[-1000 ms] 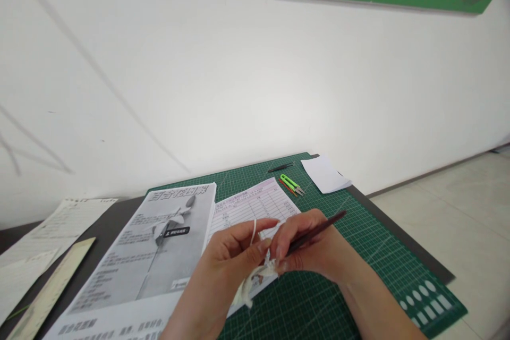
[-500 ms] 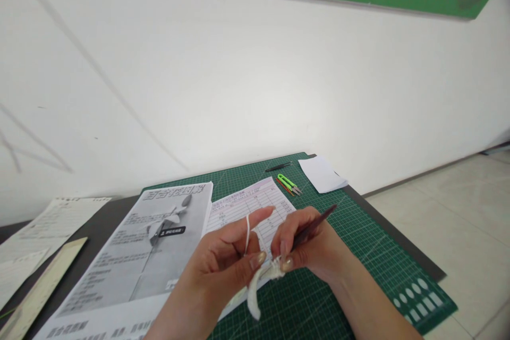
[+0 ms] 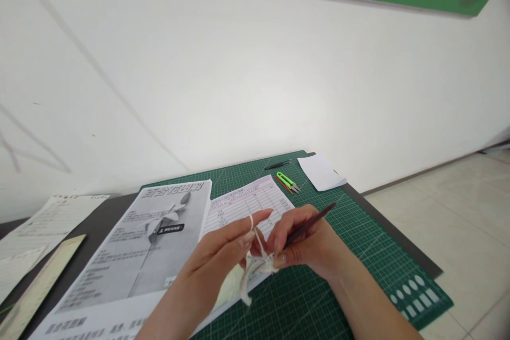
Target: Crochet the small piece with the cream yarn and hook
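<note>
White yarn (image 3: 260, 241) loops over the index finger of my left hand (image 3: 223, 255) and runs down to a small white crochet piece (image 3: 255, 271). That hand is partly closed on the yarn, its thumb near the index finger; the other fingers are mostly hidden. My right hand (image 3: 305, 241) grips a crochet hook (image 3: 311, 224) by its dark handle and pinches the piece's right end between thumb and fingers. The hook's tip is hidden at the stitches. From the piece's left end a curved strip hangs down.
A green cutting mat (image 3: 382, 255) covers the table, with a printed table sheet (image 3: 243, 196) and a flower-picture sheet (image 3: 159, 239) on it. Green thread snips (image 3: 286, 180), dark tweezers (image 3: 278, 165) and white paper (image 3: 322, 172) lie behind. A ruler (image 3: 43, 287) lies left, a wall behind.
My left thumb has lifted off the crochet piece towards the index finger. The yarn now slants from that finger to the stitches, and the piece has shifted slightly left.
</note>
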Motion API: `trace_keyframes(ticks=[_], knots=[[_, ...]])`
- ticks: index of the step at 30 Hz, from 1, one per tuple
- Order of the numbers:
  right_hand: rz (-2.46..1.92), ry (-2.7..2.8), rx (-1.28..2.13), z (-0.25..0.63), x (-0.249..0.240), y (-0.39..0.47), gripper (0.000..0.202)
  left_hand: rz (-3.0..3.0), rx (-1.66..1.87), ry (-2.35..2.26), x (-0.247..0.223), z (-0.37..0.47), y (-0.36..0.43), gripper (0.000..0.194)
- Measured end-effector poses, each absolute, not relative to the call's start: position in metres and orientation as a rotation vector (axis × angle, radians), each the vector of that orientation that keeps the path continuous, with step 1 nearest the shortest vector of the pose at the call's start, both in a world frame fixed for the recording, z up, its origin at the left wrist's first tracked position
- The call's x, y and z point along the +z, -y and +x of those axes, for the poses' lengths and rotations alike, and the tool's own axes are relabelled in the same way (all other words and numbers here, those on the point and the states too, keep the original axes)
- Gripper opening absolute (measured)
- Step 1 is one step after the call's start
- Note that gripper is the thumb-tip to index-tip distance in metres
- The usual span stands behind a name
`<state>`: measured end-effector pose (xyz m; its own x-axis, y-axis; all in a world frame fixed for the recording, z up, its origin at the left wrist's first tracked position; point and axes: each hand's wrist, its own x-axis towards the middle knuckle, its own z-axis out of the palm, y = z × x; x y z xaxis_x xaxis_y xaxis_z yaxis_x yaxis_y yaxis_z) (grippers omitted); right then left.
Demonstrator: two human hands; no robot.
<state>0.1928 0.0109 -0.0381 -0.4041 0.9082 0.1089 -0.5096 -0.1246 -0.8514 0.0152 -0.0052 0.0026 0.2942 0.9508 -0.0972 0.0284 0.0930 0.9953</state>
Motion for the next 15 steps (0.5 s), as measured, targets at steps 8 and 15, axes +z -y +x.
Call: trace_keyframes(ticks=[8,15], knots=[[-0.626,1.138,1.654,0.194,-0.035,-0.012,0.017,1.763,0.752,-1.094,0.002,0.013,0.01,0.048],[-0.632,1.161,1.611,0.196,-0.037,-0.011,0.016,1.628,0.823,-0.998,-0.007,0.013,0.008,0.046]])
